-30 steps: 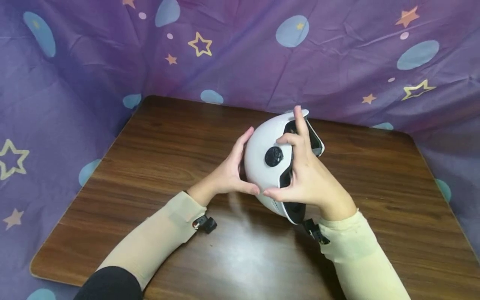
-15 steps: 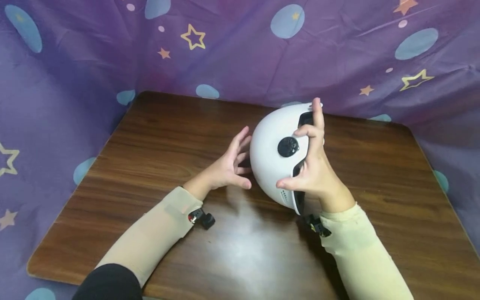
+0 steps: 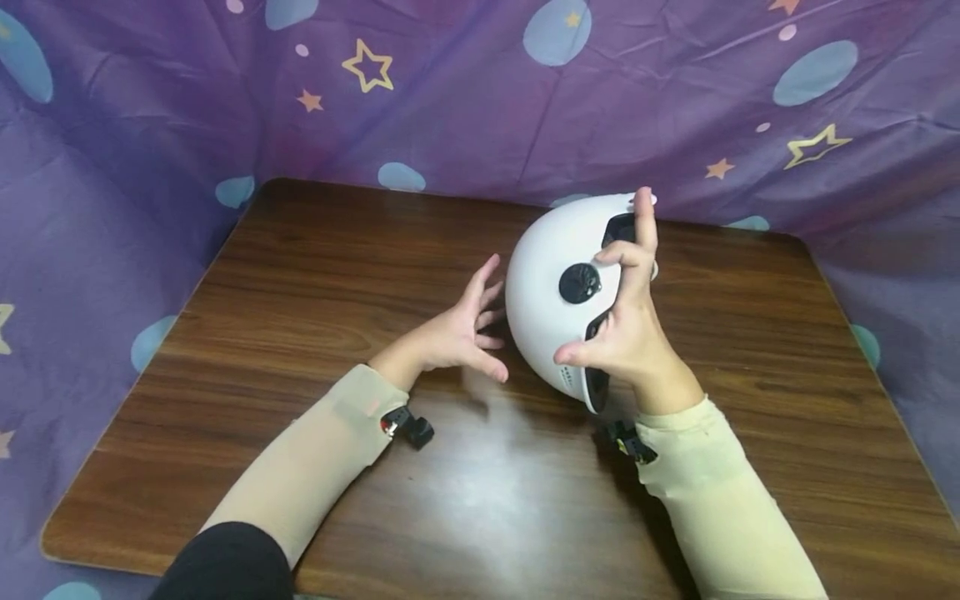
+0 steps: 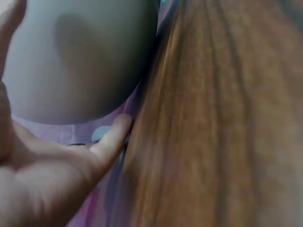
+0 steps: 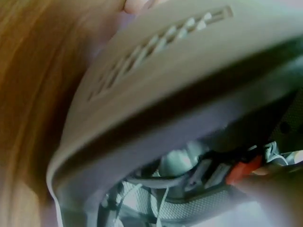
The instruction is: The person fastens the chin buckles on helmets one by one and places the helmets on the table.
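Observation:
A white helmet [image 3: 543, 312] with a round black disc [image 3: 580, 283] on its side lies tilted over, its dome toward the left and its opening toward the right. My right hand [image 3: 630, 329] grips it at the opening's edge, thumb on the shell and one finger stretched along the rim. The right wrist view looks into the helmet, where grey straps and a red piece [image 5: 244, 170] show. Beside the dome, my left hand [image 3: 457, 333] is spread with its fingers apart. A narrow gap shows between the left fingers and the shell [image 4: 85, 61] in the left wrist view.
Everything is over a brown wood-grain table [image 3: 337, 267] with rounded corners. A purple cloth [image 3: 450, 92] with stars and blue ovals hangs behind and to the left. Small black wrist cameras [image 3: 408, 427] sit on both beige sleeves [image 3: 307, 467].
The left hand has come off the dome and its fingers have spread. The helmet has turned and shifted rightward with the right hand; its dark visor is now mostly out of sight.

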`<state>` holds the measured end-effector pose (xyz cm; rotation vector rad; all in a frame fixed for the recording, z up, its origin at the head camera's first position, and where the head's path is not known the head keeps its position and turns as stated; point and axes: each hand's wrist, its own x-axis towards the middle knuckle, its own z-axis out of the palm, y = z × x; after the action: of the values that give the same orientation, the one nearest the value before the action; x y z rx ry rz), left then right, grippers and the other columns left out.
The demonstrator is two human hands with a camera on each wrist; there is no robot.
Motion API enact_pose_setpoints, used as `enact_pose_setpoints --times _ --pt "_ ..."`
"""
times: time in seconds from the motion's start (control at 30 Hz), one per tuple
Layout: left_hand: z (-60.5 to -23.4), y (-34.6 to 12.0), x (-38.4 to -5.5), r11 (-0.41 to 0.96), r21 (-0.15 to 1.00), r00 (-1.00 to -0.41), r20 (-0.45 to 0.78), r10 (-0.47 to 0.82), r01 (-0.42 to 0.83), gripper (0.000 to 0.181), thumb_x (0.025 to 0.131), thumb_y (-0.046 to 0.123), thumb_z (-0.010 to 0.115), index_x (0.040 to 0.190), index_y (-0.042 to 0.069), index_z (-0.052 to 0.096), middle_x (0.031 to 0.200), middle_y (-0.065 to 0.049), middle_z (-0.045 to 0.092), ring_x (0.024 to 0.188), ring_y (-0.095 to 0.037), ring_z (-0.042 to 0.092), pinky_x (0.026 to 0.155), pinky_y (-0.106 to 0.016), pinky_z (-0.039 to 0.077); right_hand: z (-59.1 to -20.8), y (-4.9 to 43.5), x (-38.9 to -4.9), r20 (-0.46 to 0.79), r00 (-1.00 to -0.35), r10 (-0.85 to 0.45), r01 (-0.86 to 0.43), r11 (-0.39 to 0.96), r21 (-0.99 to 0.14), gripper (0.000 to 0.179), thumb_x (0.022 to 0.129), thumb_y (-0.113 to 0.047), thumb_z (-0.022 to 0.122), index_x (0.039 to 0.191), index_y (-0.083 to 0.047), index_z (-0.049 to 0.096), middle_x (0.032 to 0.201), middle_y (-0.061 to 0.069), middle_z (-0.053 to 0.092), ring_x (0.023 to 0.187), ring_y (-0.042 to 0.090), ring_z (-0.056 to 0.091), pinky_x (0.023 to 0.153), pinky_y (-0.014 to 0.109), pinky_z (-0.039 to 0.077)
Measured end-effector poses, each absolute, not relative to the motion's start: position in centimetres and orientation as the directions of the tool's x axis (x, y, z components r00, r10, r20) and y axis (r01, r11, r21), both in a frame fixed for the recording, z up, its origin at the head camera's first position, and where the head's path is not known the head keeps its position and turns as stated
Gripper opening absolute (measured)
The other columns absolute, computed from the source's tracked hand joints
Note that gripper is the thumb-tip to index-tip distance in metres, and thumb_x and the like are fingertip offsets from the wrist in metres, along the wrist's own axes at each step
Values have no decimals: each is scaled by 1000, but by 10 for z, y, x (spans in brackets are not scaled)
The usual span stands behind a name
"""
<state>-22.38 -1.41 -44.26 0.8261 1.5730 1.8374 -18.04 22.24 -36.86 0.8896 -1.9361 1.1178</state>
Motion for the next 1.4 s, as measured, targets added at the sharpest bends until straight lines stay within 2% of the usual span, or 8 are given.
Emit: enact_pose_setpoints --times 0.17,0.37,0.6,0.7,0.83,0.97,1.17,1.4 --pt "-444 -8 -230 -23 999 -668 42 743 37 156 68 -18 89 168 31 -21 177 -18 -3 160 -33 18 107 -55 52 -362 227 -178 790 -497 -360 -842 420 -339 110 64 -94 75 120 -8 34 168 35 -7 159 47 3 127 61 15" --pt "-447 5 -233 12 961 -661 180 728 275 164 58 -5 101 169 18 -18 177 -10 -3 159 -20 11 129 -42 17 -359 227 -172 756 -492 -431 -840 464 -282 108 65 -83 85 124 -10 31 176 9 -13 156 51 14 126 61 20" --pt "-448 7 -231 -16 951 -688 235 687 308 166 52 -4 103 170 18 -12 176 -11 6 158 -21 18 129 -39 11 -366 218 -167 790 -468 -396 -834 494 -247 105 66 -83 83 123 -12 31 174 24 -7 154 52 19 125 62 22" --pt "-446 -1 -228 -80 974 -706 209 677 211 165 58 2 105 171 24 -14 177 -13 8 159 -28 20 128 -47 19 -367 214 -166 835 -444 -325 -846 459 -271 106 66 -89 79 122 -13 30 168 37 -7 154 52 15 124 63 21" --pt "-441 -13 -227 -265 964 -752 178 635 5 165 58 41 108 171 30 -10 171 -25 21 153 -46 32 119 -64 34 -366 205 -169 912 -387 -135 -883 339 -324 110 60 -94 78 118 -13 31 163 46 -8 155 51 6 124 64 19" --pt "-441 -18 -227 -366 914 -757 112 644 -176 167 50 72 98 172 31 -8 171 -25 16 150 -50 31 117 -71 30 -371 195 -172 933 -361 -14 -923 152 -355 111 57 -90 83 113 -10 33 166 42 -12 155 51 6 124 64 19" --pt "-446 -11 -224 -361 867 -688 30 725 -342 173 44 77 97 171 31 -11 175 -20 10 154 -48 23 123 -68 20 -378 190 -172 920 -382 -89 -923 94 -374 106 60 -87 85 113 -10 34 170 35 -9 153 54 9 122 68 21" --pt "-441 -18 -228 -340 901 -746 27 665 -270 175 40 70 102 172 31 -6 175 -16 8 154 -48 23 119 -75 21 -370 209 -171 842 -485 -237 -872 210 -443 111 65 -82 86 123 -2 36 173 31 -1 158 48 10 125 62 20"
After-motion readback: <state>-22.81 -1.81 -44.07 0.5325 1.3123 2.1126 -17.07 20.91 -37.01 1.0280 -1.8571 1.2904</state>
